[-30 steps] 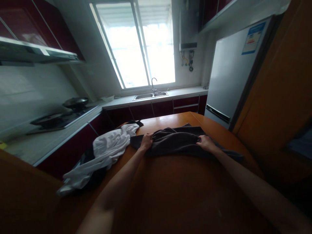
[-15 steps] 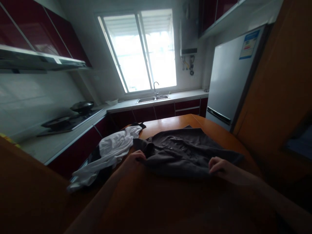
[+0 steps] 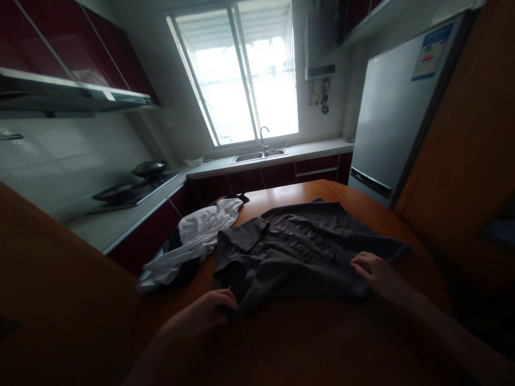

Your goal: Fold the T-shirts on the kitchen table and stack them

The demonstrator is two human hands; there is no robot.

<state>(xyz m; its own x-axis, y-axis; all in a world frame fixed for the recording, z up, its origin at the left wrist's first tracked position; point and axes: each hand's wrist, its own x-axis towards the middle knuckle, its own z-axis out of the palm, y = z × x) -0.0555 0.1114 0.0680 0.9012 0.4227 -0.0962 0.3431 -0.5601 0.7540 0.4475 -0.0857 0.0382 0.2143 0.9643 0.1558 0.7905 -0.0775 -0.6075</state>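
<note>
A dark grey T-shirt point(image 3: 289, 252) with raised lettering lies spread on the wooden table, a short sleeve point(image 3: 243, 234) folded over at its left end. My left hand point(image 3: 213, 308) is closed on the near left edge of the T-shirt, beside a dark opening in the cloth. At the near right part of the shirt, my right hand point(image 3: 372, 273) has its fingers bent together on the fabric; the exact grip is hard to see in the dim light. Left of the shirt is a crumpled white garment point(image 3: 201, 230) with dark cloth under it.
The round-edged wooden table point(image 3: 298, 190) carries both garments. Beyond it are a counter with a sink point(image 3: 261, 155) and a window. A stove point(image 3: 132, 193) with pans stands at left, a grey fridge point(image 3: 398, 107) at right.
My left hand has come nearer and pulled the shirt's left end outward, so the sleeve and lettering show more. My right hand has shifted slightly right. The camera view has tilted.
</note>
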